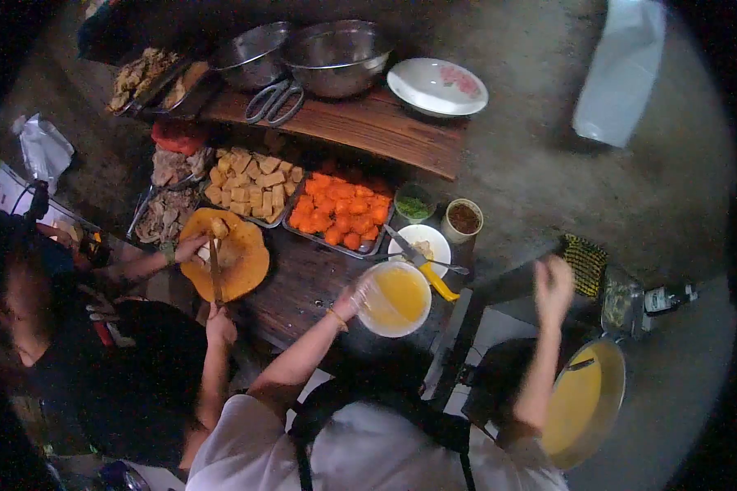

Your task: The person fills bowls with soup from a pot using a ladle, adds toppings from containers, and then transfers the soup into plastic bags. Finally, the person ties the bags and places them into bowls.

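Observation:
My left hand (350,301) is closed on the left rim of a white bowl (387,334) holding yellow liquid. Clear plastic, perhaps a bag, covers the hand side of the bowl. Behind the bowl, a white dish (436,247) carries a pale food, with a yellow-handled tool (439,282) lying across it. My right hand (554,282) is raised at the right, beside a yellow-and-black mesh (584,263); its fingers are too blurred to read. Below it stands a large pot (618,393) of yellow liquid with a dark-handled utensil (581,365) in it.
At left, a co-worker's hands (219,325) use a knife (215,274) on a round board (250,262). Trays of orange balls (340,209) and tan cubes (254,184) stand behind. Metal bowls (336,57), scissors (275,103) and a flowered bowl (436,86) rest on the shelf.

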A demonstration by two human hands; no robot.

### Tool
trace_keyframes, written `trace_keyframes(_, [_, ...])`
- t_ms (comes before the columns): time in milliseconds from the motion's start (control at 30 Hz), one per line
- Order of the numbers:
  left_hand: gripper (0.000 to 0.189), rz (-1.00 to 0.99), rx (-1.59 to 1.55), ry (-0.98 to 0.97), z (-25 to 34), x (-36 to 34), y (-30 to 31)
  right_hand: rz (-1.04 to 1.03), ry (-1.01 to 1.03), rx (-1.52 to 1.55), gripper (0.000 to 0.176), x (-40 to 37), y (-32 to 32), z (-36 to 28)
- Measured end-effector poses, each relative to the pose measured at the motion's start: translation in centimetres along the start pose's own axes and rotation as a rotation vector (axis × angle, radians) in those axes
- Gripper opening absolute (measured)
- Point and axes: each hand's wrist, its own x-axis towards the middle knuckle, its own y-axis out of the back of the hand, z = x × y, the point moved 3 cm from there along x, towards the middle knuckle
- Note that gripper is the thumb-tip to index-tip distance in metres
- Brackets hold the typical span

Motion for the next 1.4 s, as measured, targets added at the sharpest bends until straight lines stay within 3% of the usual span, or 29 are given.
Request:
trace_keyframes(33, [0.054, -0.009, -0.009, 0.005, 0.4, -0.1, 1.2, -0.035, 0.06, -0.003, 0.019, 1.7, -3.8, -3.5])
trace_keyframes(67, [0.055, 0.011, -0.017, 0.203, 0.2, -0.1, 2.6, -0.034, 0.16, 0.008, 0.018, 2.2, -8.6, -4.5])
trace_keyframes(100, [0.056, 0.018, -0.022, 0.4, -0.1, -0.3, 3.6, -0.2, 0.157, 0.038, 0.018, 3.6, -11.6, -7.1])
trace_keyframes(133, [0.058, 0.032, -0.117, 0.413, 0.8, -0.4, 4.2, -0.27, 0.246, 0.095, 0.019, 4.4, -15.7, -7.4])
trace_keyframes(167, [0.058, 0.074, -0.18, 0.316, -3.0, 0.2, 5.2, -0.294, 0.363, 0.048, 0.014, 4.9, -19.3, -7.4])
trace_keyframes(200, [0.059, 0.119, -0.117, 0.294, -4.1, 0.9, 6.3, -0.465, 0.337, -0.07, 0.016, 5.4, -22.3, -7.4])
trace_keyframes(267, [0.059, 0.047, -0.11, 0.372, -1.7, 1.0, 7.0, -0.476, 0.28, -0.162, 0.017, 5.9, -27.1, -7.1])
trace_keyframes(300, [0.06, 0.144, -0.126, 0.293, -0.9, 1.1, 7.4, -0.482, 0.259, -0.175, 0.017, 5.9, -29.1, -6.4])
trace_keyframes(333, [0.06, 0.244, -0.142, 0.21, -0.2, 1.3, 7.9, -0.377, 0.175, -0.003, 0.021, 5.9, -30.6, -5.7])
trace_keyframes(367, [0.059, 0.224, -0.24, 0.26, 0.3, 1.5, 8.0, -0.27, 0.093, 0.167, 0.025, 5.9, -31.3, -5.0])
trace_keyframes(400, [0.059, 0.21, -0.238, 0.275, -1.2, 2.1, 8.3, -0.279, 0.076, 0.159, 0.025, 6.1, -31.3, -4.9])
trace_keyframes(467, [0.059, 0.198, -0.26, 0.263, -5.2, 3.3, 9.4, -0.453, 0.54, -0.121, 0.033, 6.6, -31.1, -6.1])
trace_keyframes(633, [0.059, 0.183, -0.248, 0.261, -5.8, 5.4, 9.3, -0.739, 0.165, 0.06, 0.033, 6.5, -31.1, -5.6])
trace_keyframes(767, [0.06, 0.224, -0.258, 0.37, -1.2, 6.0, 7.8, -1.061, -0.053, 0.195, 0.033, 8.2, -26.6, -8.9])
trace_keyframes(867, [0.062, 0.236, -0.218, 0.348, -2.0, 6.9, 7.5, -0.676, 0.066, 0.044, 0.022, 2.4, -38.0, -1.5])
trace_keyframes(900, [0.062, 0.235, -0.217, 0.349, -2.8, 7.3, 7.4, -0.677, 0.064, 0.044, 0.022, 2.6, -37.4, -1.4])
trace_keyframes(967, [0.062, 0.226, -0.287, 0.293, -4.3, 8.1, 7.2, -0.791, -0.248, 0.56, 0.016, 2.5, -36.3, -0.3])
trace_keyframes(1000, [0.062, 0.224, -0.286, 0.292, -3.8, 8.4, 7.0, -0.789, -0.25, 0.56, 0.016, 1.7, -37.4, 1.1])
trace_keyframes(1067, [0.06, 0.211, -0.333, 0.281, -2.6, 9.1, 6.6, -0.784, -0.786, 1.24, 0.011, -0.4, -40.1, 3.3])
trace_keyframes(1200, [0.058, 0.192, -0.339, 0.365, -1.7, 10.6, 5.6, -0.699, -0.669, 1.006, 0.01, 2.9, -30.5, -0.9])
trace_keyframes(1400, [0.058, 0.181, -0.345, 0.226, -4.4, 12.9, 4.5, -0.771, -0.504, 0.845, 0.011, 4.4, -20.0, -6.0])
